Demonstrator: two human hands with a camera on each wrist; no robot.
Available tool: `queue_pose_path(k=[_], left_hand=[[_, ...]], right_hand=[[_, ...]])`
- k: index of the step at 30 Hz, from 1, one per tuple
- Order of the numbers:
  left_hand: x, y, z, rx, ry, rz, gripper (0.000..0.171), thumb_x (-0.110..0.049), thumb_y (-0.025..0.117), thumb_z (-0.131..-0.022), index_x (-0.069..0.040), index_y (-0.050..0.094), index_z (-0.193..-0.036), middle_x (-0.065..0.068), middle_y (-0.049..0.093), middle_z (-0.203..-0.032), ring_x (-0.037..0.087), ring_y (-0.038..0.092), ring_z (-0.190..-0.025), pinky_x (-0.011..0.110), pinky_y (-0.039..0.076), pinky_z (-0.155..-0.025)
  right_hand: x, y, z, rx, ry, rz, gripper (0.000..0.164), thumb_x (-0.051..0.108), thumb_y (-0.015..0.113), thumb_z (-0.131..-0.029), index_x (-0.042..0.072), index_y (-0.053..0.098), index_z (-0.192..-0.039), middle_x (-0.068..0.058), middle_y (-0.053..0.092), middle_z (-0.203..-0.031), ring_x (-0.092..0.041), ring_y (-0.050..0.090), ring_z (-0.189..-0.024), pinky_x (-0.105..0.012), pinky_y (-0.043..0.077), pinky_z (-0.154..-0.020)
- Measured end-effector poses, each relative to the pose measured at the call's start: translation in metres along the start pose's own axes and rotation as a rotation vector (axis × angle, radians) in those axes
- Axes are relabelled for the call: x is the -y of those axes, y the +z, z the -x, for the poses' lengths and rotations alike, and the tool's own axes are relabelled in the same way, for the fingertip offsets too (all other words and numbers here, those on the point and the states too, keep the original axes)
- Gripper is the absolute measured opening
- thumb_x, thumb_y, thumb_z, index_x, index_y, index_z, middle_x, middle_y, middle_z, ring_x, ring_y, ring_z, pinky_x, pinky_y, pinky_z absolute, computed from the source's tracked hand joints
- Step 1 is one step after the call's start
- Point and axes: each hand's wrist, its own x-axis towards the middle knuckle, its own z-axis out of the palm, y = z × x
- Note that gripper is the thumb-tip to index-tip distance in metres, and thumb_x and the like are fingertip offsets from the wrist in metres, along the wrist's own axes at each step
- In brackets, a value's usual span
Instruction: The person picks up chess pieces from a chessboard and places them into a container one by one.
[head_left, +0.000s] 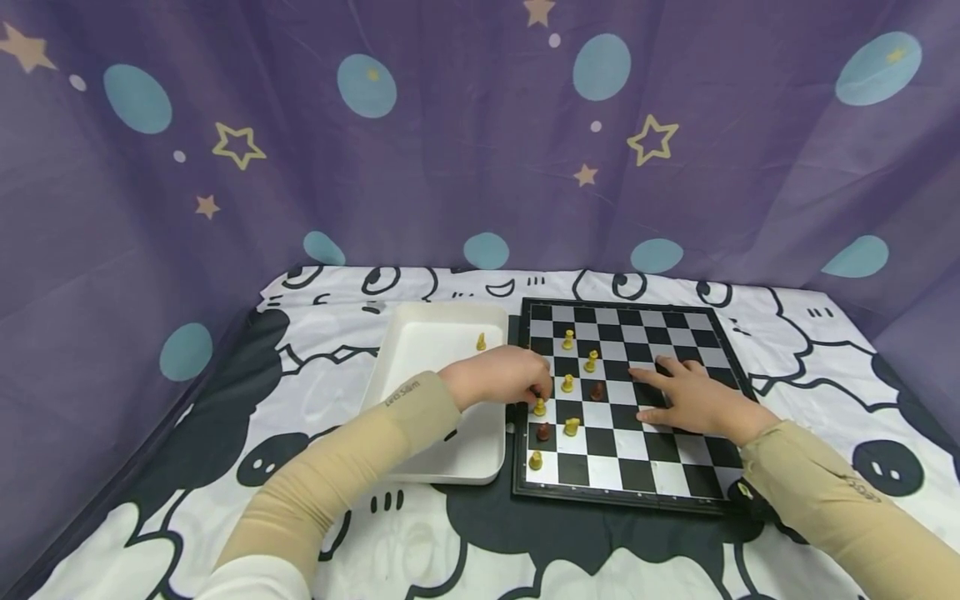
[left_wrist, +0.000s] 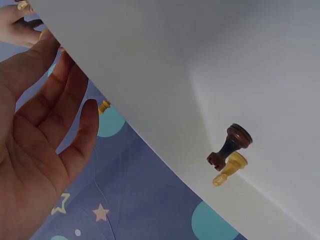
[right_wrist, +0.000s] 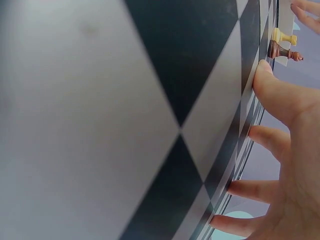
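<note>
My left hand (head_left: 504, 377) reaches over the tray's right wall to the board's left side. Its thumb and fingers pinch a yellow chess piece (head_left: 539, 407), mostly covered by the fingertips in the left wrist view. With fingers spread, my right hand (head_left: 693, 398) rests on the right half of the chessboard (head_left: 633, 467). Around the left hand stand several yellow pieces, among them a knight (head_left: 572, 427) and a piece at the near left corner (head_left: 535, 460). Two dark red pieces stand there too, one just nearer (head_left: 543, 431) and one farther right (head_left: 597, 390).
Left of the board lies a white tray (head_left: 408, 325). A yellow piece (head_left: 481, 342) is at its far right; the left wrist view shows a dark brown piece (left_wrist: 230, 145) beside a yellow one (left_wrist: 234, 166) inside. A patterned cloth (head_left: 390, 542) covers the table, with a purple curtain (head_left: 420, 183) behind.
</note>
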Motion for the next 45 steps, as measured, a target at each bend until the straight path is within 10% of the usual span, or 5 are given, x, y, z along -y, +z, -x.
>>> queue_pose_path(k=[45], left_hand=[[0.0003, 0.0025, -0.0025, -0.004, 0.020, 0.006, 0.014, -0.019, 0.070, -0.084, -0.018, 0.075, -0.098, -0.005, 0.067, -0.098, 0.007, 0.061, -0.089, 0.020, 0.050, -0.084]], right_hand=[[-0.0021, 0.0013, -0.0014, -0.004, -0.007, 0.010, 0.085, 0.070, 0.055, -0.078, 0.018, 0.042, -0.143, -0.031, 0.029, -0.145, -0.057, 0.029, -0.126, -0.071, 0.037, -0.089]])
